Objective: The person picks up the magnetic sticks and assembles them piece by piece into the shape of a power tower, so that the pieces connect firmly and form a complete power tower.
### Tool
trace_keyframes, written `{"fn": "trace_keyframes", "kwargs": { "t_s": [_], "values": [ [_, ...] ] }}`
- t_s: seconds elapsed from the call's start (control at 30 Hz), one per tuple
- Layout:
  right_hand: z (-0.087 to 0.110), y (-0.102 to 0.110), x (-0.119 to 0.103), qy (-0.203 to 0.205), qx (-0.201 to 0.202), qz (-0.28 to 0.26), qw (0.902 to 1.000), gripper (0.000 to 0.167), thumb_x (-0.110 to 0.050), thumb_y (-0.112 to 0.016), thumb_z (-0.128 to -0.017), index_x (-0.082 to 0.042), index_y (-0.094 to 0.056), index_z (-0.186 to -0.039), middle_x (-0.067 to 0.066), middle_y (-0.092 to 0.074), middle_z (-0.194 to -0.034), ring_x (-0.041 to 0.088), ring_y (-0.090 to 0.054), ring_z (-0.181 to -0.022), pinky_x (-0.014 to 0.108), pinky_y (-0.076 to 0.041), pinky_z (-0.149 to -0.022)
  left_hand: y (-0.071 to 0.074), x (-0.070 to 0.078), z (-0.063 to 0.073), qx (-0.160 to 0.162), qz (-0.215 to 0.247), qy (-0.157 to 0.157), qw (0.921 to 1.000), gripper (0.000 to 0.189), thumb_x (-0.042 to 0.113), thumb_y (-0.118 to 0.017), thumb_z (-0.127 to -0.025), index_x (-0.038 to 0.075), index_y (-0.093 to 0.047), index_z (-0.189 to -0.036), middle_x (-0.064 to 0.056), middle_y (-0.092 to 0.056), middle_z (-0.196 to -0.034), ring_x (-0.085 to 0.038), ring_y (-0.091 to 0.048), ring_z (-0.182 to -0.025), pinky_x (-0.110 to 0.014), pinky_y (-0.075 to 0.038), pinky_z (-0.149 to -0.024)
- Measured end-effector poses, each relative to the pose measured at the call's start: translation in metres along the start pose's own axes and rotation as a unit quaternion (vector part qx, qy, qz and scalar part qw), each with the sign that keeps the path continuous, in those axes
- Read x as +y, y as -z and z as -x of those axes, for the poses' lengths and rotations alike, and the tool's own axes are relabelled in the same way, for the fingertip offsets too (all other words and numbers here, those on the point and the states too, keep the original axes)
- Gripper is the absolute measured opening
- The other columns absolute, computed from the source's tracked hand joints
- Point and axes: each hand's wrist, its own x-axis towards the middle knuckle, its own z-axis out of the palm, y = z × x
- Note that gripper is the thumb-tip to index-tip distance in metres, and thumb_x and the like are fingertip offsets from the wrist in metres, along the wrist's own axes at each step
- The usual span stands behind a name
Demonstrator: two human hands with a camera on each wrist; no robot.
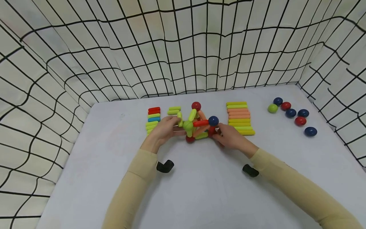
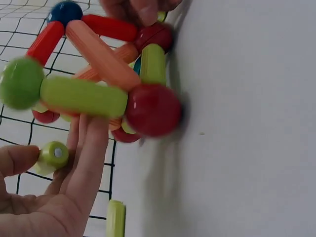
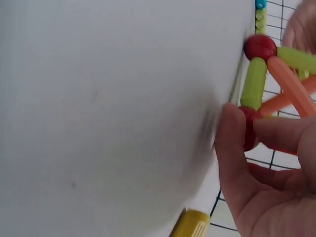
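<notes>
A frame built from coloured magnetic rods and balls stands on the white table between the hands. Its parts include a green ball, a blue ball, several red balls and red, orange and light green rods. My left hand pinches a loose light green rod between thumb and fingers, its pale round end showing in the left wrist view. The other left fingers stretch along the frame's side. From the right, my right hand pinches a red corner ball low on the frame with thumb and forefinger.
Left of the frame lie a stack of red, blue and green rods and two green rods. Yellow, orange and green rods line up at right, with loose balls farther right. Black-gridded white walls enclose the table.
</notes>
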Motion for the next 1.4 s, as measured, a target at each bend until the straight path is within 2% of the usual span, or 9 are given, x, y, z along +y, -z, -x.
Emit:
{"fn": "trace_keyframes", "kwargs": {
  "t_s": [0.13, 0.33, 0.47, 0.67, 0.8, 0.87, 1.0, 1.2, 1.4],
  "values": [
    [0.006, 0.009, -0.005, -0.001, 0.033, -0.005, 0.9994, 0.039, -0.012, -0.056, -0.098, 0.007, -0.047, -0.130, 0.022, -0.062, -0.117, 0.018, -0.061, -0.069, 0.028, -0.054, -0.062, 0.004, -0.004, 0.014, -0.028, -0.012, 0.005, 0.9995, 0.025, 0.019, -0.043, -0.102, -0.003, -0.048, -0.115, -0.019, -0.061, -0.117, -0.033, -0.064, -0.109, -0.043, -0.054, -0.088],
    [0.014, 0.012, -0.017, 0.025, 0.012, 0.025, 0.9993, 0.026, -0.019, -0.059, -0.098, 0.003, -0.061, -0.111, 0.008, -0.064, -0.079, 0.016, -0.057, -0.058, 0.027, -0.049, -0.056, 0.010, 0.004, 0.016, 0.044, -0.026, -0.029, 0.9983, 0.044, 0.024, -0.046, -0.101, -0.004, -0.040, -0.134, -0.015, -0.066, -0.120, -0.032, -0.063, -0.112, -0.037, -0.054, -0.090],
    [0.010, -0.003, -0.021, 0.029, -0.030, -0.093, 0.9948, 0.028, -0.026, -0.057, -0.100, -0.003, -0.064, -0.113, 0.007, -0.065, -0.075, 0.017, -0.058, -0.055, 0.029, -0.051, -0.057, 0.006, 0.014, 0.012, 0.084, -0.011, -0.041, 0.9956, 0.044, 0.026, -0.050, -0.101, -0.001, -0.043, -0.134, -0.016, -0.059, -0.130, -0.031, -0.059, -0.118, -0.035, -0.052, -0.093],
    [-0.001, -0.027, -0.027, -0.021, -0.049, -0.302, 0.9518, 0.034, -0.033, -0.056, -0.100, -0.006, -0.058, -0.120, 0.011, -0.069, -0.087, 0.018, -0.061, -0.061, 0.028, -0.056, -0.061, -0.004, 0.028, 0.006, 0.127, 0.007, -0.041, 0.9910, 0.046, 0.031, -0.057, -0.099, 0.005, -0.048, -0.135, -0.010, -0.055, -0.124, -0.023, -0.060, -0.112, -0.032, -0.053, -0.091],
    [-0.005, -0.035, -0.028, -0.024, -0.048, -0.371, 0.9269, 0.031, -0.030, -0.055, -0.100, -0.006, -0.058, -0.118, 0.012, -0.068, -0.088, 0.016, -0.058, -0.059, 0.025, -0.053, -0.058, -0.008, 0.033, 0.003, 0.126, 0.021, -0.051, 0.9905, 0.045, 0.029, -0.057, -0.099, 0.003, -0.048, -0.135, -0.011, -0.056, -0.122, -0.025, -0.060, -0.114, -0.032, -0.053, -0.091],
    [-0.005, -0.037, -0.027, -0.016, -0.054, -0.386, 0.9207, 0.030, -0.029, -0.054, -0.101, -0.004, -0.058, -0.118, 0.013, -0.067, -0.087, 0.015, -0.056, -0.059, 0.024, -0.052, -0.058, -0.009, 0.034, 0.002, 0.122, 0.021, -0.057, 0.9906, 0.045, 0.028, -0.057, -0.099, 0.003, -0.048, -0.135, -0.012, -0.056, -0.121, -0.027, -0.060, -0.115, -0.032, -0.053, -0.091],
    [-0.003, -0.035, -0.020, 0.004, -0.090, -0.368, 0.9256, 0.031, -0.029, -0.052, -0.102, -0.002, -0.058, -0.116, 0.013, -0.066, -0.087, 0.016, -0.057, -0.061, 0.024, -0.052, -0.059, -0.012, 0.036, 0.000, 0.118, 0.011, -0.065, 0.9909, 0.045, 0.028, -0.057, -0.099, 0.003, -0.048, -0.136, -0.012, -0.056, -0.121, -0.029, -0.059, -0.116, -0.032, -0.053, -0.092],
    [0.003, -0.019, -0.005, 0.050, -0.186, -0.286, 0.9387, 0.036, -0.036, -0.053, -0.101, -0.015, -0.053, -0.130, 0.011, -0.058, -0.079, 0.020, -0.055, -0.063, 0.028, -0.048, -0.060, -0.014, 0.037, -0.001, 0.086, -0.028, -0.065, 0.9937, 0.046, 0.028, -0.056, -0.101, 0.002, -0.048, -0.138, -0.013, -0.058, -0.121, -0.027, -0.059, -0.113, -0.034, -0.051, -0.095],
    [0.007, 0.003, 0.005, 0.038, -0.208, -0.168, 0.9630, 0.034, -0.037, -0.057, -0.097, -0.015, -0.060, -0.122, 0.004, -0.051, -0.066, 0.018, -0.047, -0.055, 0.027, -0.036, -0.054, -0.019, 0.038, -0.001, 0.031, -0.068, -0.067, 0.9949, 0.051, 0.024, -0.060, -0.098, 0.000, -0.044, -0.140, -0.015, -0.062, -0.117, -0.034, -0.059, -0.111, -0.035, -0.050, -0.096]
  ]
}}
